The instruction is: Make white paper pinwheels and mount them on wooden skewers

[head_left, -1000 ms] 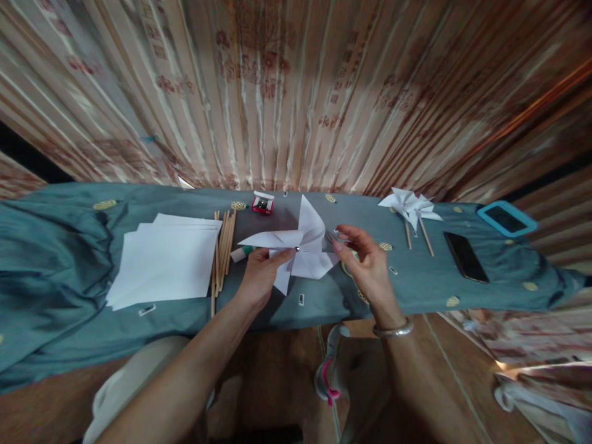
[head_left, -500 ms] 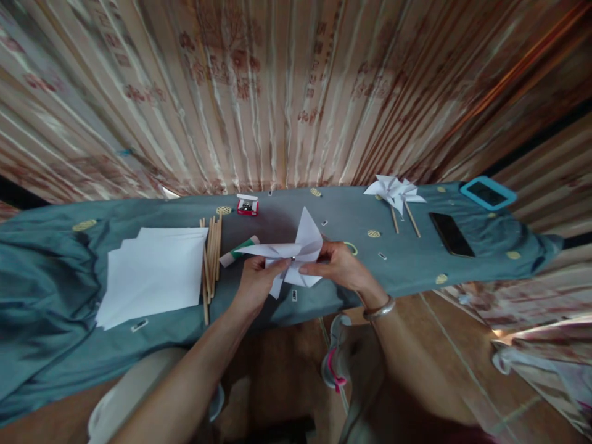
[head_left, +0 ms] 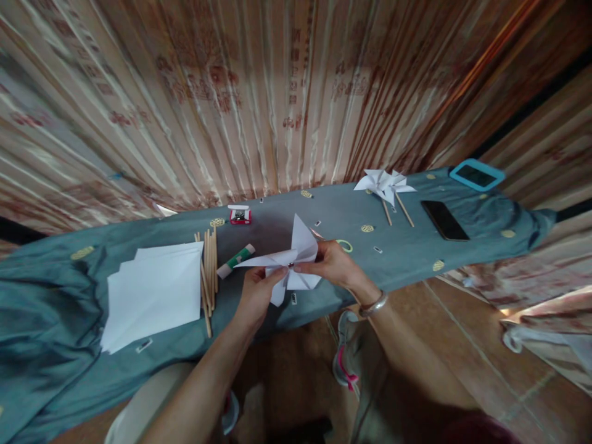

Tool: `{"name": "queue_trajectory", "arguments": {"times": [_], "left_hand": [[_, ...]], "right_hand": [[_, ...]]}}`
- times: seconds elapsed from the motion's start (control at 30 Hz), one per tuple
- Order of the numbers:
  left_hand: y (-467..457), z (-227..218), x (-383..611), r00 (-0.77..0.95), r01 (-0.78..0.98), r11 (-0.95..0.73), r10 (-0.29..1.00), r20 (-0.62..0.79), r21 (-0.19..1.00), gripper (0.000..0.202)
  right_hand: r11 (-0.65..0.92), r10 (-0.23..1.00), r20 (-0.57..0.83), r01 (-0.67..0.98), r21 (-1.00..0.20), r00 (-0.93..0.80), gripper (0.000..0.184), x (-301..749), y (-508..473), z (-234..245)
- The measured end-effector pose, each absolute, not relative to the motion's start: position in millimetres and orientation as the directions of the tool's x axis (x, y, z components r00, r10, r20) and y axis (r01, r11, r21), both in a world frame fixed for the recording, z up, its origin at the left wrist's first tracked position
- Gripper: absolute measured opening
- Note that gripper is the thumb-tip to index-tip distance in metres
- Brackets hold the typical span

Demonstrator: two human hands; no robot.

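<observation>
A white folded paper pinwheel is held just above the blue cloth-covered table, near its front edge. My left hand is closed on the pinwheel from below, thumb and finger pinched at its centre, where a small metal pin shows. My right hand is closed on it from the right, fingertips at the same centre. A silver bangle sits on my right wrist.
Left of my hands lie a stack of white paper sheets, several wooden sticks, a green-and-white glue stick and a small red box. Two finished pinwheels on sticks, a black phone and a teal-cased device lie at the right. A striped curtain hangs behind.
My right hand has come in from open beside the pinwheel to pinch its centre. The view has tilted and drifted, so the table now slopes up to the right.
</observation>
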State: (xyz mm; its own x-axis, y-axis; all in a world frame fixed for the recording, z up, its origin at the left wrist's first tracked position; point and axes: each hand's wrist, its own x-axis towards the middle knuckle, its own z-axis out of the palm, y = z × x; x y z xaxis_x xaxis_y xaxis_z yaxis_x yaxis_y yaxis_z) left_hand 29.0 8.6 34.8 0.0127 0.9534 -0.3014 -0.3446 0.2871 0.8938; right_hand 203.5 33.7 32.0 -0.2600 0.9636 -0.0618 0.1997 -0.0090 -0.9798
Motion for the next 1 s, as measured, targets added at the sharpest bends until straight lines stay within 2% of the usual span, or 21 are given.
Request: {"name": "queue_trajectory", "arguments": {"times": [0.13,0.33,0.6,0.83,1.0], "left_hand": [[9.0,31.7,30.6,-0.018,-0.358,0.263,0.957,-0.288,0.896,0.029],[7.0,29.8,29.9,-0.011,-0.324,0.251,0.963,-0.269,0.912,0.020],[3.5,29.0,27.7,-0.014,-0.314,0.245,0.965,-0.263,0.917,0.017],[3.0,29.8,26.3,-0.017,-0.304,0.235,0.968,-0.252,0.923,0.016],[1.5,29.4,25.9,0.007,-0.281,0.232,0.971,-0.239,0.931,0.017]], "right_hand": [[-0.056,0.963,-0.100,0.175,-0.983,-0.252,0.039,198.3,33.6,31.7],[-0.125,0.956,-0.138,0.065,-0.990,-0.258,0.036,192.6,31.4,35.2],[-0.052,0.979,-0.057,0.028,-0.998,-0.197,0.033,188.8,31.7,25.8],[-0.186,0.961,-0.183,0.001,-0.982,-0.206,0.035,185.5,31.0,27.8],[-0.218,0.957,-0.216,0.012,-0.976,-0.192,0.033,183.7,31.9,32.3]]}}
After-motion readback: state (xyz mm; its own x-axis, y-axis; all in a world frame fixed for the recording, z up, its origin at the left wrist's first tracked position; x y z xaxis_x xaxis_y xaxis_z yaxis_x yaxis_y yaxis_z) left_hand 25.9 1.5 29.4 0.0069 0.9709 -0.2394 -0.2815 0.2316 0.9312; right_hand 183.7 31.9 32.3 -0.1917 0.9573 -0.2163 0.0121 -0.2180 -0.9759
